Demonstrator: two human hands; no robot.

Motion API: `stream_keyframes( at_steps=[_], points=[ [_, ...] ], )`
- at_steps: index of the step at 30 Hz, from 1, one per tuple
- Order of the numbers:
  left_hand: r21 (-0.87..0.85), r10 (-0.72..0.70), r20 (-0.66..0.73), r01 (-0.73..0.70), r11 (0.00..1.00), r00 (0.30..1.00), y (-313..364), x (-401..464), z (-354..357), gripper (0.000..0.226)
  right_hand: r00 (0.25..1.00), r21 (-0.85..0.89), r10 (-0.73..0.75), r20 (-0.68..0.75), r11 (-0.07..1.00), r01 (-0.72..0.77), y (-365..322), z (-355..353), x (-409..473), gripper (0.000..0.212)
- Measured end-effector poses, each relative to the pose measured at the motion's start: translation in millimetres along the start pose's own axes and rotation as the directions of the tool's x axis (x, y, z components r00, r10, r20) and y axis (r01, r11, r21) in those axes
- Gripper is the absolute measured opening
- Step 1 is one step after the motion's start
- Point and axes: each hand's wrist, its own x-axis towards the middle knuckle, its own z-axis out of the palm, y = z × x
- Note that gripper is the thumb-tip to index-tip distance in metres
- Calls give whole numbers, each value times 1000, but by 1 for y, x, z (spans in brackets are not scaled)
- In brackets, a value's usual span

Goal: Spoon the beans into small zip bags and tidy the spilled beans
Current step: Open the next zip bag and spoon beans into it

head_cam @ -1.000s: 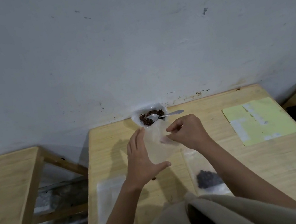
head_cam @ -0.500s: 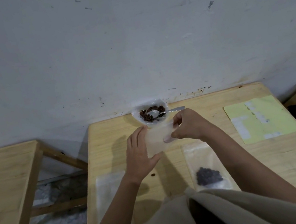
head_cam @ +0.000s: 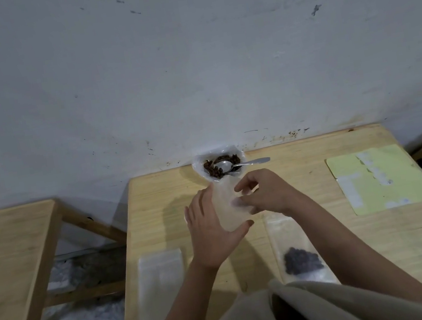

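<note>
— Hands first: left hand (head_cam: 210, 232) cupped round the empty zip bag (head_cam: 228, 207), thumb hooked under its lower edge, fingers flat along its left side?

— Yes. Right hand (head_cam: 264, 192) pinching that same bag's right edge, fingertips curled in.

— Bag lifted or lying flat?

— Raised above the table (head_cam: 327, 238), upright-ish, mouth toward the wall. Cannot tell whether the mouth is parted.

— Beans?

— Brown beans (head_cam: 214, 169) piled in a clear plastic bag (head_cam: 239, 155) at the table's far edge, against the wall (head_cam: 189, 66). Spoon (head_cam: 243, 164) resting in them, bowl down among the beans, handle sticking out to the right.

— Anything already packed?

— One filled zip bag (head_cam: 299, 256) lying flat just right of the arms, dark beans gathered at its near end. On the left, a stack of empty zip bags (head_cam: 160, 284), flat near the table's left edge.

— Spilled ones?

— A few dark specks on the wood beneath the hands; too small to call.

— Rest of the table?

— Yellow-green sheet (head_cam: 391, 186) with white patches, far right. Second wooden table (head_cam: 7, 261) well apart on the left. Beige sleeve (head_cam: 257, 318) at the bottom.
</note>
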Motion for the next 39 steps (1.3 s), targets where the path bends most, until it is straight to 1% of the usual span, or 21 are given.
stream_keyframes(
  at_steps=[2,4,5,7,9,10,13,15,17,18,20,22,24,26,28,30,31,33,34,36,39],
  points=[
    [-7,-8,-33,8,1000,999,-3,3,0,105,998,82,-22,-54,996,26,4,4,5,13],
    [-1,-40,-43,40,999,998,-6,5,0,107,986,256,21,-164,966,22,11,8,12,15],
    [6,-71,-38,71,997,997,-8,6,0,111,965,392,111,-237,920,-10,14,9,19,19],
    [29,-136,-14,137,990,991,-16,9,1,119,863,641,369,-346,764,-70,24,9,33,30],
    [53,-186,13,185,981,982,-25,11,3,121,766,752,519,-381,656,-70,38,8,49,38],
    [62,-202,25,200,978,979,-28,12,3,120,760,781,535,-368,622,-59,43,7,55,40],
    [71,-231,47,228,971,972,-34,17,6,116,817,847,498,-292,531,-21,52,7,75,32],
    [57,-240,57,237,970,969,-37,20,9,114,836,832,460,-301,555,-6,53,8,87,21],
    [42,-246,82,244,969,966,-38,24,11,113,841,717,382,-382,697,10,55,10,96,15],
    [31,-253,109,251,968,961,-39,25,12,114,839,598,298,-456,801,40,57,12,99,16],
    [-9,-258,161,263,965,953,-38,30,13,114,799,228,3,-601,959,168,62,12,99,16],
    [-52,-249,192,263,963,949,-37,34,14,114,699,-91,-308,-646,940,330,69,9,94,17],
    [-97,-237,232,265,959,943,-36,38,15,113,575,-323,-542,-613,836,443,76,4,90,19],
    [-137,-230,296,279,951,927,-35,42,18,114,504,-496,-675,-539,738,458,83,1,86,22],
    [-164,-234,370,312,936,899,-34,48,23,116,522,-552,-696,-494,714,430,89,2,87,27],
    [-163,-233,425,327,931,875,-33,55,28,116,567,-481,-619,-544,783,393,94,7,89,28],
    [-156,-227,439,322,934,870,-33,58,30,117,583,-389,-534,-612,846,366,93,11,89,26],
    [-152,-227,456,326,933,861,-32,62,33,119,620,-120,-271,-736,954,275,86,16,92,21],
    [-153,-230,462,332,931,857,-32,64,33,120,635,16,-131,-761,975,220,84,16,95,18],
    [-149,-229,463,330,932,856,-32,64,34,120,645,251,98,-758,956,150,80,14,102,24],
    [-149,-217,457,315,937,863,-33,64,34,119,640,554,359,-680,823,127,77,6,109,22]
  ],
)
